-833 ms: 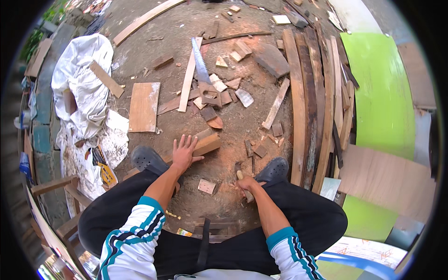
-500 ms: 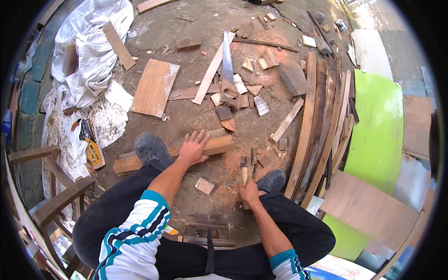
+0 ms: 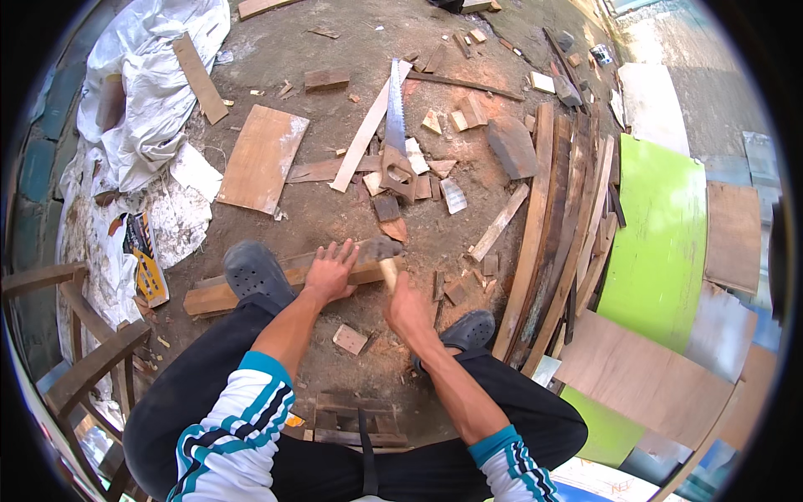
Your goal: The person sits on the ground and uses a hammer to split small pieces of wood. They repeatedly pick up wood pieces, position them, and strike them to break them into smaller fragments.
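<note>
Hammer [image 3: 383,251] has swung down onto the plank [image 3: 284,280]; right hand [image 3: 407,308] grips it, left hand [image 3: 330,272] splayed flat, pinning the wood.

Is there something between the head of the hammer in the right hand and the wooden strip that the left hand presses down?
Nothing visible. The right hand holds a hammer whose head is at the end of the wooden strip, right beside the left hand. The left hand's fingers lie close to the head, not under it.
</note>
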`<state>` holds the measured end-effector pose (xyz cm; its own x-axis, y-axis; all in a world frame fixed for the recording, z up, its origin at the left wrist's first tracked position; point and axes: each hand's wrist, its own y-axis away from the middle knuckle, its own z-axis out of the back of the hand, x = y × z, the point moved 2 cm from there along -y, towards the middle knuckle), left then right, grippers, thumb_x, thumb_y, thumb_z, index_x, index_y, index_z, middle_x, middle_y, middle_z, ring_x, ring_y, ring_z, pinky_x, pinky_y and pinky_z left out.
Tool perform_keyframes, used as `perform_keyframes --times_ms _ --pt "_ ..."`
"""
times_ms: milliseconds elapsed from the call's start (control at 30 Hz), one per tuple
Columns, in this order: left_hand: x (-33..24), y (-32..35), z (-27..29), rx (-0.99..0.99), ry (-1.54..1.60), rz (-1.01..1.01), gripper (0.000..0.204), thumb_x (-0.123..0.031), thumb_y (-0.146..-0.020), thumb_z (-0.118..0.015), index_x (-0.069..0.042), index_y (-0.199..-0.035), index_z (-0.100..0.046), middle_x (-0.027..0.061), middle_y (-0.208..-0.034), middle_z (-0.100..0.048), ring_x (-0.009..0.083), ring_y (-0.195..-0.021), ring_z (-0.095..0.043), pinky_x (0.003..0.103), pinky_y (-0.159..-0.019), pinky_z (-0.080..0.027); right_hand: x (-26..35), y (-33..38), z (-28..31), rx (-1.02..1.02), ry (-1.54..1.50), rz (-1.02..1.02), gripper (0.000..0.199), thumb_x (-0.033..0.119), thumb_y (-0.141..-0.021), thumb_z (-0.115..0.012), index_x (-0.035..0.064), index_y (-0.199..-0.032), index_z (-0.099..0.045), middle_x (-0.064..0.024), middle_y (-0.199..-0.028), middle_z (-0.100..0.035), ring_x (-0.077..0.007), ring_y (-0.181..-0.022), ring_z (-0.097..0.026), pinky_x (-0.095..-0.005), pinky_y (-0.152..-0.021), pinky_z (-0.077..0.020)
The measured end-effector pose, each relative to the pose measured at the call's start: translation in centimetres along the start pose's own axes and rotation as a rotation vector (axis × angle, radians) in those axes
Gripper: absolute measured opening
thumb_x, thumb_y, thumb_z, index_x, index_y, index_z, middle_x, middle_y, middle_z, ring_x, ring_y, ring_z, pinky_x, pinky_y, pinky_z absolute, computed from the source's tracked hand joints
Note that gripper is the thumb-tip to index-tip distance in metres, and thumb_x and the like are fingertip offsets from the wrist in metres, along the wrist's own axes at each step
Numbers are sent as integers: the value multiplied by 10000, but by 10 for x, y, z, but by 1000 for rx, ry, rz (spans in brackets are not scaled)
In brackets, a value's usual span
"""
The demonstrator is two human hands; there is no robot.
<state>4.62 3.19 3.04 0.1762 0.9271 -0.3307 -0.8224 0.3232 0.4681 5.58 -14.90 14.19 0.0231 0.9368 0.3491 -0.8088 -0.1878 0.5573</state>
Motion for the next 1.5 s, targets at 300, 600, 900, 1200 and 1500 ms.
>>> perform_keyframes --times_ms 300,600,900,1200,1500 --pt "4 7 -10 -179 27 10 821 -434 -790 -734 -142 -1497 -434 162 -1548 -399 388 -1401 -390 547 -1140 -334 17 10 -6 3 -95 103 215 84 -896 -532 -4 -1073 -448 -274 -773 -669 -470 -717 -680 -578 -611 -529" --pt "22 10 -40 -531 -73 -50 937 -428 -703 -796 -107 -1495 -412 152 -1508 -439 378 -1341 -459 544 -1090 -397 47 10 11 21 -158 172 255 84 -878 -565 -19 -1069 -432 -309 -805 -655 -481 -697 -665 -587 -639 -522" --pt "1 0 -10 -174 -64 16 908 -461 -727 -783 -119 -1489 -426 138 -1463 -499 357 -1330 -458 508 -1110 -373 4 6 54 -124 -334 -46 284 83 -873 -595 -17 -1102 -459 -281 -740 -637 -465 -645 -658 -565 -551 -516" --pt "-8 -3 -5 -229 -83 -47 923 -364 -687 -818 -98 -1481 -430 140 -1525 -431 369 -1299 -498 478 -1069 -445 -110 4 -45 -125 -428 -419 339 142 -848 -637 -26 -1118 -520 -272 -880 -686 -416 -777 -702 -508 -672 -547" --pt "-7 -1 -6 -206 -100 -8 931 -386 -692 -811 -112 -1492 -422 125 -1534 -412 349 -1326 -471 492 -1090 -417 -144 13 -10 -119 -832 -434 411 236 -854 -629 -56 -1134 -558 -284 -918 -661 -424 -915 -677 -493 -790 -505"
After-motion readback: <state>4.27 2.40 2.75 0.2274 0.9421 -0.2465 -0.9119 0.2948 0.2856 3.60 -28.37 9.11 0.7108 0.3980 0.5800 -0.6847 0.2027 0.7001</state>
